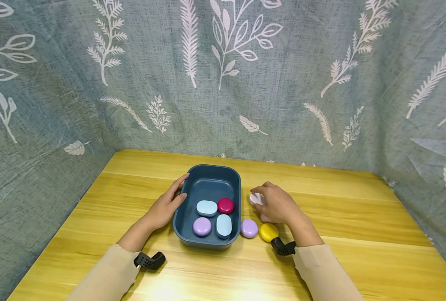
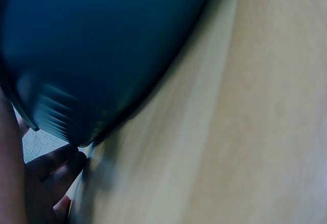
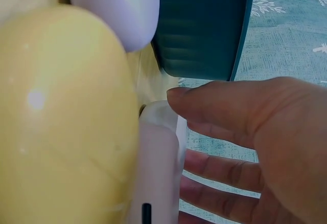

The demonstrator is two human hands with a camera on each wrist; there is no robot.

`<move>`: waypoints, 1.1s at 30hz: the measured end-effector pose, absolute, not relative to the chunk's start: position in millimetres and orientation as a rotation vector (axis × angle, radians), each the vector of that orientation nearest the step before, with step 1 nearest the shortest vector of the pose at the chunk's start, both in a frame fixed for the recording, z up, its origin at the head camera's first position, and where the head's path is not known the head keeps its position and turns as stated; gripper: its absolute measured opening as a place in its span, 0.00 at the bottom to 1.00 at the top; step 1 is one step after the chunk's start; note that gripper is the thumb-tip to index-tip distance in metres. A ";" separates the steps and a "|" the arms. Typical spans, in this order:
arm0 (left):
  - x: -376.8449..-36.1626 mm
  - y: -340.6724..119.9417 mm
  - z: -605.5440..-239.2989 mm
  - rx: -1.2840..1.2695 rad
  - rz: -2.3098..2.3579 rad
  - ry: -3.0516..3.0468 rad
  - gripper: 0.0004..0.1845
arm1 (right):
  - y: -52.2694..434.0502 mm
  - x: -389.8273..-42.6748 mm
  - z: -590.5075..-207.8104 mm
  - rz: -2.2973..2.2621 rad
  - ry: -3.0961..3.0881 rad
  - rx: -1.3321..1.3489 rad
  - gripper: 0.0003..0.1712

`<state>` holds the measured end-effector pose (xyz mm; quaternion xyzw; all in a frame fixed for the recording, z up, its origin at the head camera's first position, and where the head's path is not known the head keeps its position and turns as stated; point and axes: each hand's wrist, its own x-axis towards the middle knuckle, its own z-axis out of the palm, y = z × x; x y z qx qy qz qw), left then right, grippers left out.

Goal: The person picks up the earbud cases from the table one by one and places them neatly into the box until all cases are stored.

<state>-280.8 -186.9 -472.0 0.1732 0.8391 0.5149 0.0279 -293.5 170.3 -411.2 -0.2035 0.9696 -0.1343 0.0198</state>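
A dark blue rectangular tub [image 1: 209, 244] with rounded corners stands on the table. My left hand [image 1: 165, 209] rests along its left wall, fingers fairly straight, thumb at the rim. Inside lie two pale blue oblong pieces [image 1: 206, 208], a round lilac piece [image 1: 202, 227] and a round crimson piece [image 1: 225, 205], all glossy and soap-shaped. To the right of the tub my right hand [image 1: 279, 205] holds a white pebble-shaped piece [image 1: 257, 199] between thumb and fingers. Partly under that hand lies a pale pinkish piece [image 3: 156, 173].
Between the tub and my right wrist lie a second lilac piece [image 1: 249, 228], close to the tub wall, and a yellow piece [image 1: 269, 232]. A leaf-patterned grey-blue cloth [image 1: 223, 108] hangs behind the wooden table [image 1: 358, 225] and along its sides.
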 end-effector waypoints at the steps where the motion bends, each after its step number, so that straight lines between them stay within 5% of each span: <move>1: -280.8 -186.9 -472.0 0.533 1.588 2.591 0.32 | 169.8 -293.4 -411.4 -0.413 3.005 -0.628 0.25; 33: -279.9 -187.2 -471.9 0.532 1.598 2.584 0.31 | 170.9 -292.6 -413.2 -0.425 3.023 -0.695 0.24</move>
